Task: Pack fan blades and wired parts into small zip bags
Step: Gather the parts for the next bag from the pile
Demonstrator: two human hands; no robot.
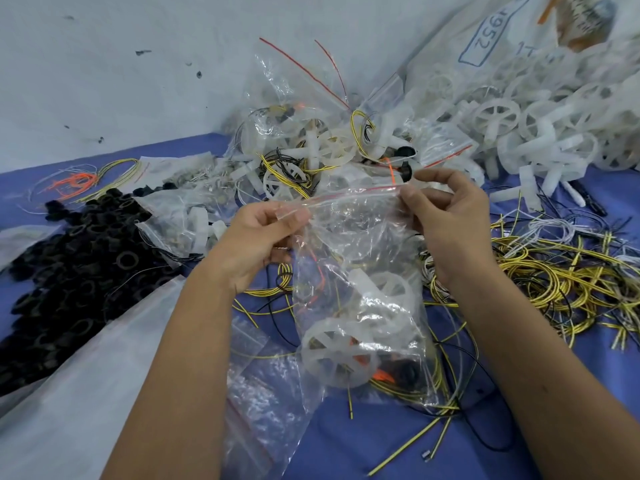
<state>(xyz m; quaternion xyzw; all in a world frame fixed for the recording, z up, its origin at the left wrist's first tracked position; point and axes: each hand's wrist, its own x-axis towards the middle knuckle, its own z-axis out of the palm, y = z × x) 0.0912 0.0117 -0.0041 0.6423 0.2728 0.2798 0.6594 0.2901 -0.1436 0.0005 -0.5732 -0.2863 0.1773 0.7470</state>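
Note:
A clear zip bag (360, 258) hangs in the middle of the view. Its red-lined top edge is stretched between my two hands. My left hand (256, 244) pinches the left end of that edge, and my right hand (446, 216) pinches the right end. Inside the bag lie two white fan blades (337, 353), orange and black wires and a small black part. Loose yellow-and-black wires (554, 282) are spread on the blue table to the right. A heap of white fan blades (519, 126) spills from a big bag at the back right.
Filled zip bags (304, 133) are piled at the back centre. Black rings (69, 271) cover the left side on a white sheet. Empty zip bags (263, 393) lie under the held bag. A white wall stands behind the blue table (381, 455).

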